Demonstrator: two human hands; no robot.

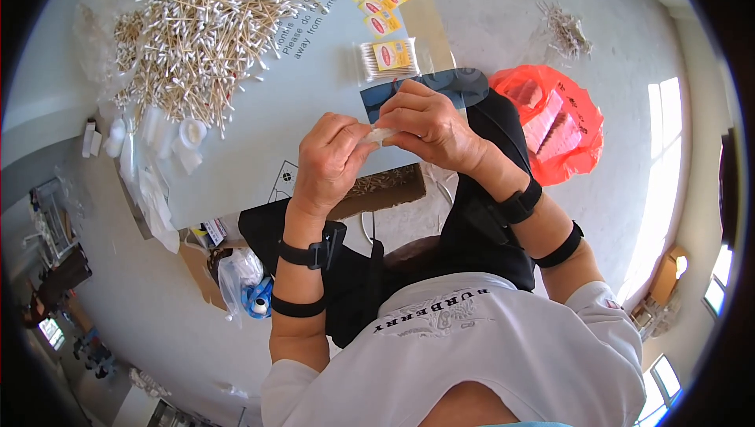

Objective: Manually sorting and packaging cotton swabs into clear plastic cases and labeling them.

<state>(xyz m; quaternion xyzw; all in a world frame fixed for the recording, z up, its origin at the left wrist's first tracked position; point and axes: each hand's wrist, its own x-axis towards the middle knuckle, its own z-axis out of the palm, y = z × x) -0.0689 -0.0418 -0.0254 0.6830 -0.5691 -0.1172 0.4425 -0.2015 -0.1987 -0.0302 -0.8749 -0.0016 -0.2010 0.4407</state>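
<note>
My left hand (329,161) and my right hand (429,126) meet over the table's near edge, fingers pinched. Between their fingertips is a small whitish, translucent piece (381,135) that looks like crumpled plastic film; the fingers cover most of it. Just beyond them lies a flat clear pack of cotton swabs (371,60) with a yellow card (392,54) on it. Several loose yellow cards (381,4) are spread farther back. A large heap of loose cotton swabs (197,34) covers the table's far left.
On the left of the table (259,132) sit a white roll (191,134) and thin plastic bags (141,167). An open cardboard box (385,204) stands below the near edge. A red plastic bag (578,132) and a scattered swab pile (565,31) lie on the floor to the right.
</note>
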